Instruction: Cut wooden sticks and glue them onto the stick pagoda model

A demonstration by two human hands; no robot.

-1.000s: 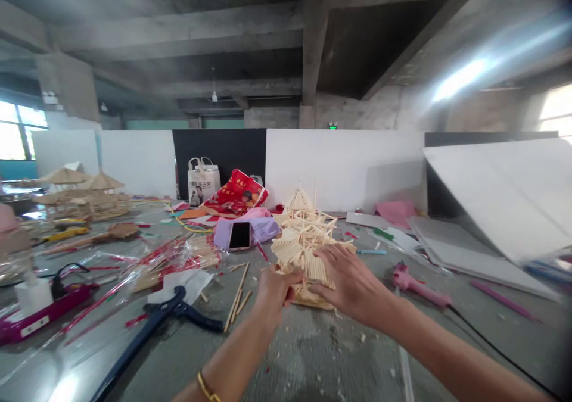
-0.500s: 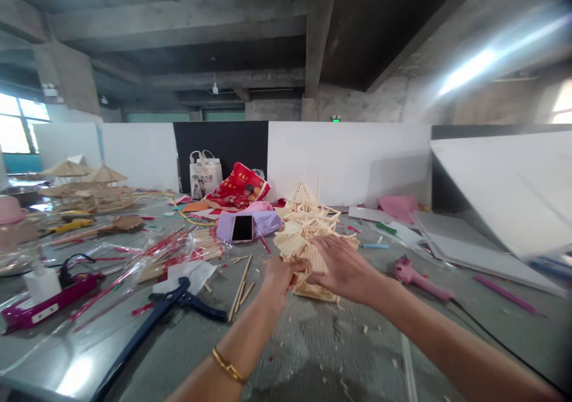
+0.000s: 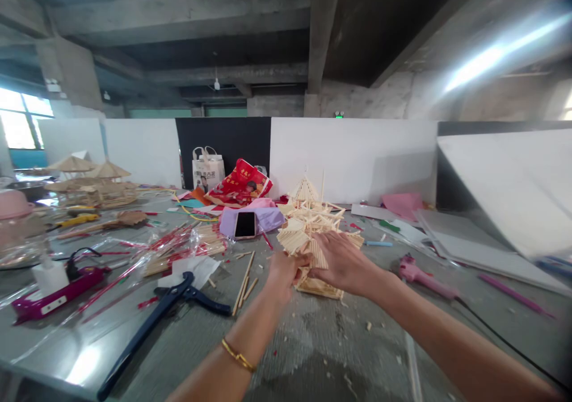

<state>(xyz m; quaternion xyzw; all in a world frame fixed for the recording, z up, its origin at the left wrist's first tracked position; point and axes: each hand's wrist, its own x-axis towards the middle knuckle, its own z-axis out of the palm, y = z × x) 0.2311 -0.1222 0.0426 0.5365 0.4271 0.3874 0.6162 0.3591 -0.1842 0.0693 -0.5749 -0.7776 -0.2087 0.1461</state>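
A tiered pagoda model (image 3: pixel 308 211) of thin pale wooden sticks stands upright on the table in front of me, with a pointed top and slatted roof panels. My left hand (image 3: pixel 286 271) is closed at the near left of its lower roof, thumb and finger pinching at the panel's edge. My right hand (image 3: pixel 346 263) lies over the right side of the same roof, fingers along the slats and thumb at the lower edge, gripping it. Below the hands the model's flat base (image 3: pixel 319 287) shows. My fingers hide the exact contact points.
Dark blue long-handled cutters (image 3: pixel 167 307) and loose sticks (image 3: pixel 244 283) lie to the left. A phone (image 3: pixel 245 225) rests on purple cloth behind them. To the right are a pink glue gun (image 3: pixel 424 277) with its cord and white boards (image 3: pixel 473 247). A purple power strip (image 3: pixel 60 295) sits far left.
The view has shifted slightly, so everything sits a little further right. Both hands remain at the lower roof; the right thumb and fingers have moved slightly on the panel.
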